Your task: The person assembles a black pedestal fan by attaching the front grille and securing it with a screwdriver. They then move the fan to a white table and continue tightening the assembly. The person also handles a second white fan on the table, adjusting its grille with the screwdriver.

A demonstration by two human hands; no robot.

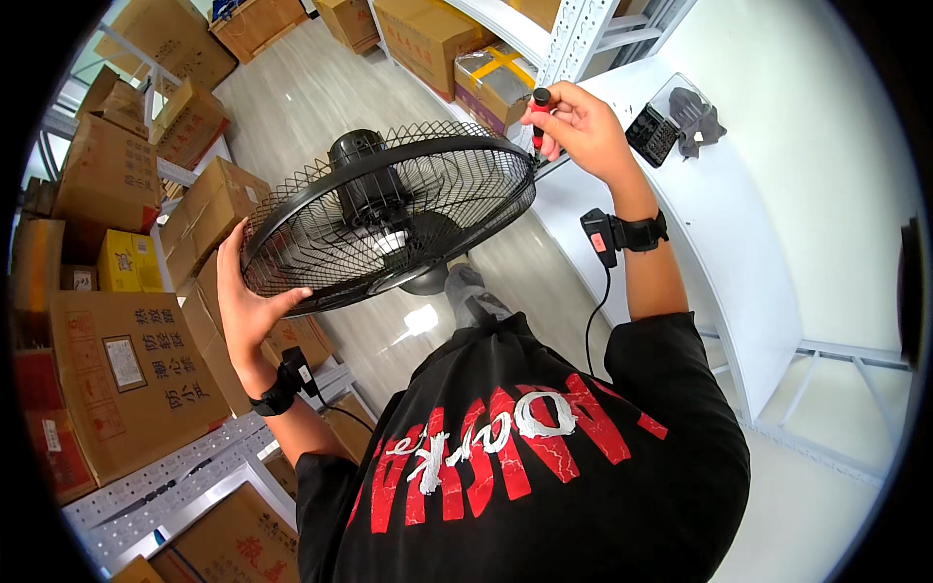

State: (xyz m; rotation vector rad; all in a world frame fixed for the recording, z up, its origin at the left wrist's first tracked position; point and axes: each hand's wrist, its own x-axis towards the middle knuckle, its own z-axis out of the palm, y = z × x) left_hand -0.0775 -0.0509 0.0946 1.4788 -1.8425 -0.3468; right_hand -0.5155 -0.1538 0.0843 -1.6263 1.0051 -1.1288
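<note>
A black electric fan [389, 165] with a round wire cage stands in front of me, its cage tilted. My left hand [248, 296] grips the cage's left rim, thumb on the near side and fingers round the outside. At the opposite edge my right hand [580, 126] holds a red and black screwdriver [540, 117] upright, black cap on top. The tip points down at the right rim of the cage; whether it sits in a screw is too small to tell. Behind the wire show the dark blades and the motor housing [355, 146].
On the white shelf [748, 223] at the right lie a black bit case [653, 134] and a grey cloth-like item [696, 121]. Cardboard boxes [136, 360] fill metal racks on the left, with more boxes [428, 39] at the back. Pale floor [292, 87] lies between.
</note>
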